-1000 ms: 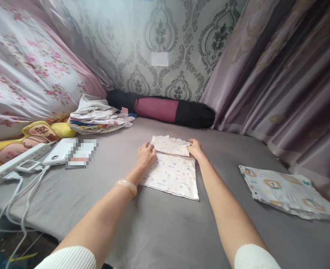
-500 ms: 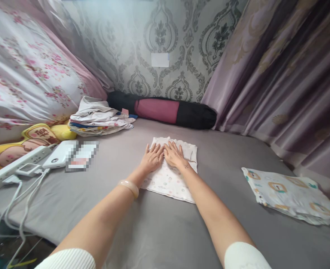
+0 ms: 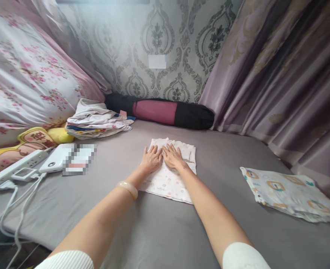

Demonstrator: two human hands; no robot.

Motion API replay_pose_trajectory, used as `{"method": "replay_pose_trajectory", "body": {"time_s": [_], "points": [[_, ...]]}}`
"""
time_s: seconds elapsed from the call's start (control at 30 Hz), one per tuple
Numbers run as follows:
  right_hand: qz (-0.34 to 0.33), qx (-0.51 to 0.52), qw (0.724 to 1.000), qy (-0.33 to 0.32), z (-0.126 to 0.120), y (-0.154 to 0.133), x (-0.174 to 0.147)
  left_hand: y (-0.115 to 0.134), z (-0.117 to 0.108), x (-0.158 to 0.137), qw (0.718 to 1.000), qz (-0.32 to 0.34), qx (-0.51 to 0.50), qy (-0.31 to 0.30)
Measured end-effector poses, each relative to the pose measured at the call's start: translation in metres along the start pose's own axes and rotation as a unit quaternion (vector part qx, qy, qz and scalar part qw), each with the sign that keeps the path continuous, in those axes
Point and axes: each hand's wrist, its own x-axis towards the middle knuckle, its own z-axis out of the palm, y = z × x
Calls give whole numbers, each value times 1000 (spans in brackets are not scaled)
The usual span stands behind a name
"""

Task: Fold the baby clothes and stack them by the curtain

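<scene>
A small white garment (image 3: pixel 169 185) with pale dotted print lies partly folded on the grey sheet, its folded layers at the far end. Flat on its upper left part rests my left hand (image 3: pixel 152 159), fingers stretched out. Beside it my right hand (image 3: pixel 171 155) also lies flat on the cloth, fingers extended, the two hands nearly touching. Part of the garment is hidden beneath both hands and forearms. A bangle (image 3: pixel 128 189) circles my left wrist.
To the right lies a folded printed cloth (image 3: pixel 291 192). A pile of clothes (image 3: pixel 97 121) sits at the back left, near a long black and maroon bag (image 3: pixel 153 111). On the left are a power strip (image 3: pixel 19 172), a white power bank (image 3: pixel 57 158), cables and a yellow plush (image 3: pixel 10 151).
The view has shifted slightly. Both hands stay flat on the garment in nearly the same spot, and its folds look the same.
</scene>
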Motion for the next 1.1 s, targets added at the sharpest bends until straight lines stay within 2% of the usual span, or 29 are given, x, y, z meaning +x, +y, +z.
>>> {"method": "replay_pose_trajectory", "body": {"time_s": [0.1, 0.27, 0.5, 0.6, 0.73, 0.87, 1.0, 1.1], "points": [[11, 1, 1000, -3, -7, 4, -3, 3, -3, 8, 999, 12, 23, 35], [32, -27, 998, 46, -13, 20, -11, 10, -2, 27, 997, 27, 57, 45], [37, -38, 997, 63, -5, 36, -15, 10, 18, 34, 996, -10, 67, 59], [39, -39, 997, 61, -1, 37, -14, 7, 26, 35, 997, -1, 46, 64], [39, -43, 996, 66, 1, 38, -13, 3, 29, 38, 999, 34, 21, 16], [41, -40, 997, 56, -1, 39, -13, 4, 26, 40, 999, 18, 1, -37], [47, -16, 999, 21, -13, 40, -9, 6, 22, 39, 998, -14, -10, -53], [43, -16, 998, 43, -19, 42, -6, 7, 18, 39, 999, -5, -4, -38]]}}
